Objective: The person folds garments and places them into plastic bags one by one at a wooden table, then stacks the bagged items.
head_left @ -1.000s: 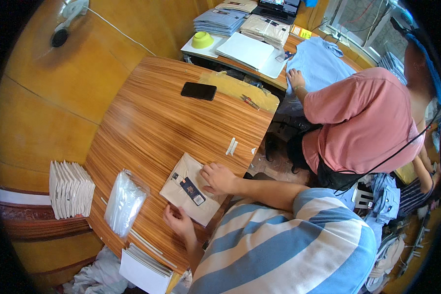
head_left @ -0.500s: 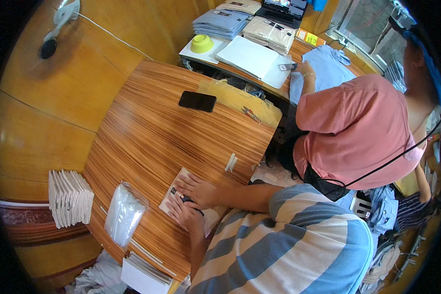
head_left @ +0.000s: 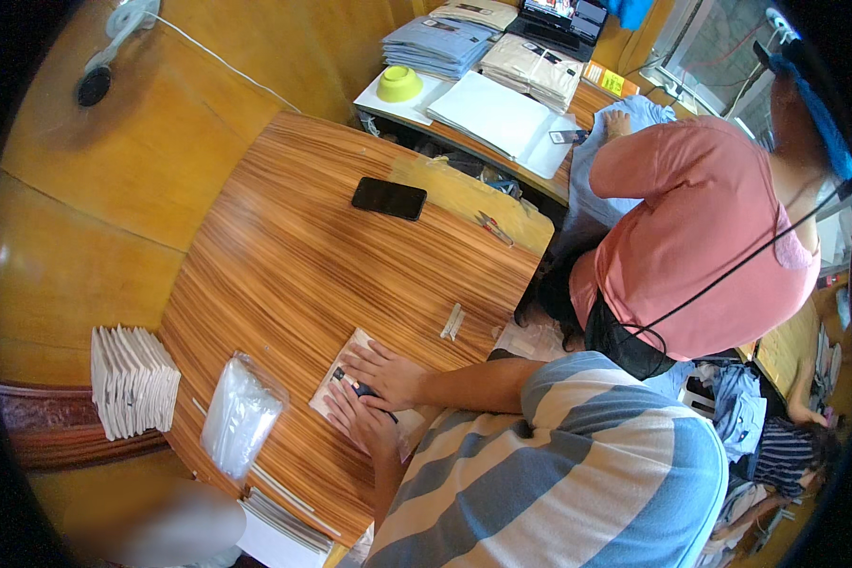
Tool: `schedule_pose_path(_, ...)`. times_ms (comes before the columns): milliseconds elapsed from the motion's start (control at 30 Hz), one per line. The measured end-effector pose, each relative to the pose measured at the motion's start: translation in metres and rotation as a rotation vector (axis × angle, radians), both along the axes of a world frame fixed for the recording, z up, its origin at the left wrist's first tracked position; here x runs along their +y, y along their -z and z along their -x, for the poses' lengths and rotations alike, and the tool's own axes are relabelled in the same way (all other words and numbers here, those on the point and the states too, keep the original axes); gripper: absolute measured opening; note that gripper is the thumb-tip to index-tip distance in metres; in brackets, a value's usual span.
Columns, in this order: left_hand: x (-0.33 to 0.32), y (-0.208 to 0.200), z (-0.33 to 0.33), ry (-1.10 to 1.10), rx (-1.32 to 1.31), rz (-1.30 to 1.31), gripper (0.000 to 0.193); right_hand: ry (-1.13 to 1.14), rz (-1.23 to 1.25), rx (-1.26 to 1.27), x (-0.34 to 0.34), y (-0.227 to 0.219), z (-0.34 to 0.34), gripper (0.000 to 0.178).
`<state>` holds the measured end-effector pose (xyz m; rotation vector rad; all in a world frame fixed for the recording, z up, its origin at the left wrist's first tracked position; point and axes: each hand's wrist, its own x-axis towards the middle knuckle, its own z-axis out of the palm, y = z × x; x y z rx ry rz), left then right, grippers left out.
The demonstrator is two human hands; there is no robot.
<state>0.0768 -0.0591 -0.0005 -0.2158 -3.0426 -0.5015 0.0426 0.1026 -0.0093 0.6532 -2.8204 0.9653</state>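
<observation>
A flat, folded beige garment with a dark label lies at the near edge of the wooden table, apparently in a clear bag. My right hand rests palm down on its upper part, fingers stretched out. Just below it, my left hand presses flat on the same garment, fingers apart. The two hands lie close together, and the dark label shows between them. Most of the garment is hidden beneath my hands and striped sleeve.
Clear plastic bags lie left of my hands, beyond them a stack of folded beige garments. A phone, scissors and small pale strips are farther up the table. A co-worker in pink handles a blue shirt.
My hands stay on the garment with little movement. The co-worker's hand has moved farther across the blue shirt. A blurred shape has appeared at the lower left. The view has shifted slightly.
</observation>
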Motion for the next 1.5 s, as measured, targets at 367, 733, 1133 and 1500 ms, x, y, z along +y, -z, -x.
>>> schedule_pose_path(367,-0.052,0.012,-0.044,-0.543,0.015,-0.976,0.047,0.189,0.285,-0.092,0.021,-0.016,-0.011,0.088)
schedule_pose_path(733,-0.112,0.003,-0.060,-0.577,-0.795,-1.649,0.029,0.364,0.290,-0.852,0.057,-0.019,-0.010,0.073)
schedule_pose_path(1133,-0.065,-0.041,-0.065,-0.577,-0.804,-1.494,0.043,0.321,0.438,-0.987,0.044,-0.021,-0.028,0.062)
schedule_pose_path(1500,-0.070,-0.046,-0.074,-0.086,-0.381,-1.179,0.045,0.131,1.104,-0.639,0.059,-0.080,-0.054,0.050)
